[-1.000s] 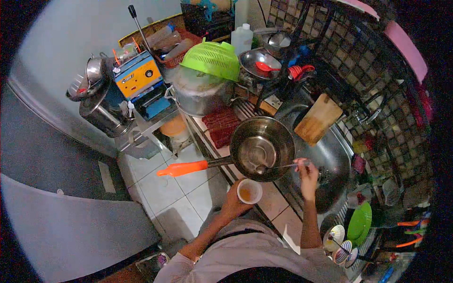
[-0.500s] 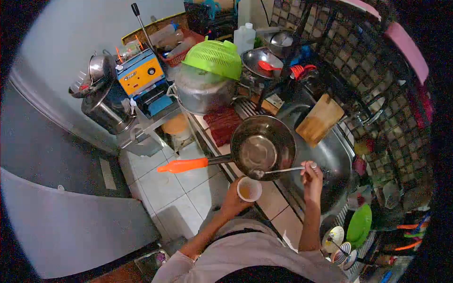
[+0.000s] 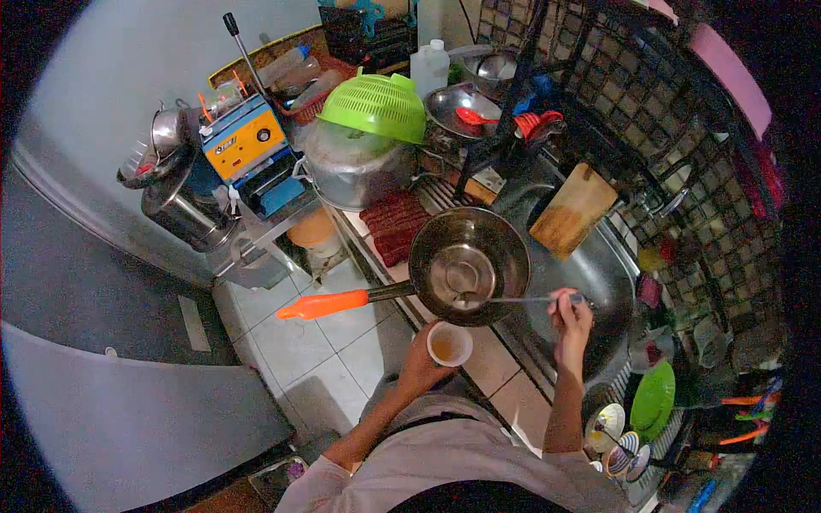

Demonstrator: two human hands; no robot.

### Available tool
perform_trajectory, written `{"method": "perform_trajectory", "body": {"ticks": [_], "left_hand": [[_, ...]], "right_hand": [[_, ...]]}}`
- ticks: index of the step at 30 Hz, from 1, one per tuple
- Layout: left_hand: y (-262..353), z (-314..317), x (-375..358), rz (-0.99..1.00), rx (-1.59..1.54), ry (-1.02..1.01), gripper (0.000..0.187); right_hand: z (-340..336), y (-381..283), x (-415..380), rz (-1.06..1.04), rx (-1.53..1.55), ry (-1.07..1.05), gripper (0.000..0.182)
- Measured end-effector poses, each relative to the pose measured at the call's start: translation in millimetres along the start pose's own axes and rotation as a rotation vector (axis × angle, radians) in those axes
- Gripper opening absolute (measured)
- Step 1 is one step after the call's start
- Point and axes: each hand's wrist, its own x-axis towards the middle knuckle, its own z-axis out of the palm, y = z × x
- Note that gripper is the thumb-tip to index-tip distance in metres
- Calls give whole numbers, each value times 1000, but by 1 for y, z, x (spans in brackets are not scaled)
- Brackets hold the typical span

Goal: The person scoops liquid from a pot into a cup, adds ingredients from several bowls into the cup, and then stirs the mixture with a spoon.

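Observation:
My left hand point(image 3: 419, 363) is wrapped round a white cup point(image 3: 463, 349) with a little yellowish liquid at its bottom. The cup is held upright, just in front of a deep metal pan point(image 3: 428, 256). In my right hand point(image 3: 570, 325) is the handle end of a long metal ladle point(image 3: 523, 299), whose bowl is down inside the pan. Some clear liquid seems to lie at the pan's bottom. The pan's handle, with an orange grip point(image 3: 323, 303), points left past the counter edge.
A wooden cutting board point(image 3: 573, 209) leans over the sink point(image 3: 590, 299) at the right. Behind the pan lie a dark red cloth point(image 3: 395, 227) and a big pot point(image 3: 346, 171) under a green colander point(image 3: 374, 107). A yellow-blue sealing machine point(image 3: 248, 145) stands left; a green plate point(image 3: 653, 398) is at lower right.
The ladle's bowl has moved from above the pan's near rim, beside the cup, down into the pan. My right hand has shifted slightly right. The left hand still holds the cup nearby.

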Motion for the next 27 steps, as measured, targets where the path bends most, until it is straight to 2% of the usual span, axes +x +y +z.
{"method": "perform_trajectory", "body": {"ticks": [2, 4, 8, 9, 10, 12, 13, 15, 19, 21, 22, 24, 25, 27], "left_hand": [[-10, 2, 0, 1, 0, -15, 67], [-11, 1, 1, 1, 0, -30, 66], [-3, -3, 2, -21, 17, -21, 67], [0, -5, 2, -46, 37, -25, 68], [1, -6, 2, -46, 36, -26, 68], [2, -7, 2, -9, 46, -24, 72], [0, -6, 2, -10, 45, -25, 72], [-2, -5, 2, -27, 40, -35, 76], [3, -5, 1, -100, 12, -52, 71], [-1, -4, 1, -91, -46, -73, 71], [-1, -4, 1, -92, -47, -73, 71], [1, -5, 3, -55, -31, -73, 71], [0, -4, 2, -56, -32, -75, 71], [-2, -4, 3, 16, 49, -38, 75]], "right_hand": [[3, 16, 8, -34, -42, -8, 18], [7, 30, 12, -118, -209, -50, 19], [14, 54, 13, -207, -190, -132, 20], [14, 36, 8, 11, -290, -173, 18], [14, 38, 8, 11, -292, -173, 18], [11, 43, 9, 113, -48, -99, 16], [8, 43, 9, 113, -49, -98, 16], [4, 39, 8, 250, 25, -67, 16], [2, 35, 6, 255, 159, -67, 17], [4, 29, 3, 284, 219, 69, 17], [4, 25, 1, 285, 218, 69, 17], [3, 15, -2, 196, 130, -56, 17], [1, 13, -5, 197, 129, -55, 17], [-3, 10, -10, 90, 46, -212, 17]]}}
